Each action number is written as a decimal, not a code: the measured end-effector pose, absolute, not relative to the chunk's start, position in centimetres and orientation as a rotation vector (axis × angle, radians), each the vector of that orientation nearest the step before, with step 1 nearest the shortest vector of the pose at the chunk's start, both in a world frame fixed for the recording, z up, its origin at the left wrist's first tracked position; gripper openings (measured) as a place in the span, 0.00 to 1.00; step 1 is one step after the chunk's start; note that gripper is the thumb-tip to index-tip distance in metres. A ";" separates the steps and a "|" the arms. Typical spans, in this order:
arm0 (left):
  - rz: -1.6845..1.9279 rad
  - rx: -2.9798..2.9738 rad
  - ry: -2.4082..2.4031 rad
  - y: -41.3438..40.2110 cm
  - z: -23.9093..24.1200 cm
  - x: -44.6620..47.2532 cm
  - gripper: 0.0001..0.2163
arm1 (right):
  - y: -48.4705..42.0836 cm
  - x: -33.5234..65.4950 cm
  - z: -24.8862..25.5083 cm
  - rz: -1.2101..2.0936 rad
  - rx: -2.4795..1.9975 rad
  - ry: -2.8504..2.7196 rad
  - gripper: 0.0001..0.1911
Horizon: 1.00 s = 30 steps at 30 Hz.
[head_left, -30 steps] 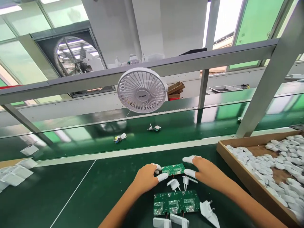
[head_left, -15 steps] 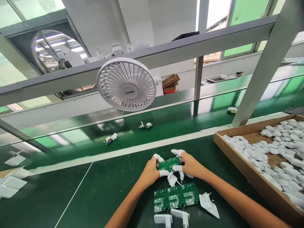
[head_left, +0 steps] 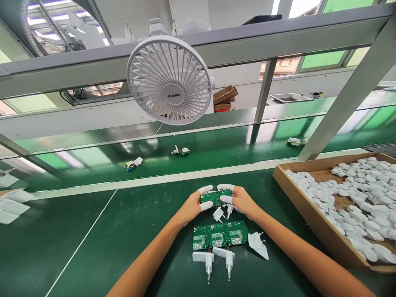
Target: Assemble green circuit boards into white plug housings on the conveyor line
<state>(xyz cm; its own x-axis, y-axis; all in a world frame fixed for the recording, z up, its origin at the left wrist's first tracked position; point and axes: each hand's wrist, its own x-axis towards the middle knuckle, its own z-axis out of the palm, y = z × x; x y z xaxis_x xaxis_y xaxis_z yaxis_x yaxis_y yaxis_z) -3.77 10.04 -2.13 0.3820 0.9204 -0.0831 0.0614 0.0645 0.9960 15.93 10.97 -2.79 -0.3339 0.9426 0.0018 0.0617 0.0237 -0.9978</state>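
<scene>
My left hand [head_left: 192,206] and my right hand [head_left: 239,201] both grip a small green circuit board [head_left: 214,196] between thumb and fingers, held just above the green table. Both hands wear white finger cots. White plug pieces [head_left: 220,213] hang from the board on wires. Nearer me lies a strip of three joined green boards [head_left: 220,234] with white plug pieces [head_left: 213,260] wired to it.
A cardboard tray [head_left: 305,202] full of white plastic caps stands at the right. A green conveyor belt [head_left: 216,150] behind carries small assemblies [head_left: 133,163]. A white fan [head_left: 169,80] hangs from the frame above. White parts [head_left: 9,202] lie at the far left.
My hands have closed in on the small board from both sides. The camera has tilted, so everything sits higher and closer in view.
</scene>
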 end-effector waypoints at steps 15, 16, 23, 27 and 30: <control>1.147 1.411 1.227 8.6 -2.2 -2.2 0.22 | 9.3 15.2 -1.2 1.081 -1.259 -1.453 0.21; 1.155 1.406 1.241 8.6 -2.1 -2.1 0.22 | 9.3 15.2 -1.1 1.076 -1.265 -1.441 0.21; 1.033 1.311 1.129 9.1 0.0 -3.3 0.24 | 10.0 16.0 0.3 1.486 -1.118 -1.420 0.22; 0.932 1.252 1.083 7.8 1.6 -6.4 0.27 | 9.6 15.1 1.5 1.803 -0.968 -1.509 0.27; 0.948 1.262 1.189 6.6 1.9 -9.6 0.28 | 9.5 12.6 2.4 1.925 -0.921 -1.637 0.24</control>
<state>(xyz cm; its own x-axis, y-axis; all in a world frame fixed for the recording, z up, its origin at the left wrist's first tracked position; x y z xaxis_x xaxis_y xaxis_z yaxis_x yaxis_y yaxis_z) -9.58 6.60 1.89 0.1744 0.9767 -0.1254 0.0946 0.1102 0.9894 12.63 9.53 2.36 -0.6769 0.7085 -0.1996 0.0831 -0.1959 -0.9771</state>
